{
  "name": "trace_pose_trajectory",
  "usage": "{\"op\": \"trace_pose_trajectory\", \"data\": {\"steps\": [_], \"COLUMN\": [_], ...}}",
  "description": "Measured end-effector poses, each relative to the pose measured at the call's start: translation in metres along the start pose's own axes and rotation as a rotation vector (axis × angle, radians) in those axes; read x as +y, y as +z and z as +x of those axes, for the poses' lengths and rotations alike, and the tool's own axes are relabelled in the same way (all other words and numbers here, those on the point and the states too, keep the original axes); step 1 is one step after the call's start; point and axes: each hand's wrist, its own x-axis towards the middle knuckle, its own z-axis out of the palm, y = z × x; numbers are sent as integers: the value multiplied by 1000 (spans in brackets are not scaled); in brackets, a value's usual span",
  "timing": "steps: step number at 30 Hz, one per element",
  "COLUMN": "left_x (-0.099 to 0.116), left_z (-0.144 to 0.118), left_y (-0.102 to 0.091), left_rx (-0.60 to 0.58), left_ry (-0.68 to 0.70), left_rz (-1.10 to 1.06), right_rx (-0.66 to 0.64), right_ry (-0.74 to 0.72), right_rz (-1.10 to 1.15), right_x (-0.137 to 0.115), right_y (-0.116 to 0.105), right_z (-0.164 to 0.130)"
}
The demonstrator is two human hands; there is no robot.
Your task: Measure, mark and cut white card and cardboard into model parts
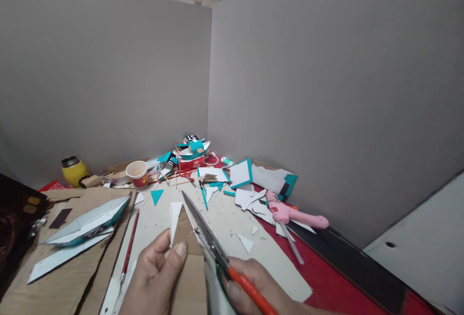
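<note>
My left hand is closed on a brown cardboard strip with a pointed top, its thumb pressed on the front face. A white piece shows behind the strip's left edge. In my right hand is a pair of scissors with orange-red on the handle. The blades point up and away along the strip's right edge; whether they touch it I cannot tell. Part of the right hand's fingers is hidden behind the handle. On the left, a boat-shaped white and teal paper piece lies on flat cardboard.
A pink glue gun lies on the right beside paper scraps. Farther back stand a paper cup, a yellow bottle and a pile of teal and white cut pieces. A red brush lies left of my hands. Grey partitions enclose the table.
</note>
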Motion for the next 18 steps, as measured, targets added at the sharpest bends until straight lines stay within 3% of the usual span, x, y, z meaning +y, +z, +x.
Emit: {"op": "trace_pose_trajectory", "data": {"steps": [5,13,18], "left_x": [13,19,18], "left_z": [5,-3,-8], "left_y": [-5,4,7], "left_rx": [56,170,200], "left_ry": [38,123,126], "left_rz": [9,-3,-11], "right_rx": [43,-110,-55], "right_ry": [-15,-5,12], "right_rz": [-38,-119,-206], "right_x": [1,7,0], "right_y": [-5,-3,-1], "right_z": [0,6,-2]}}
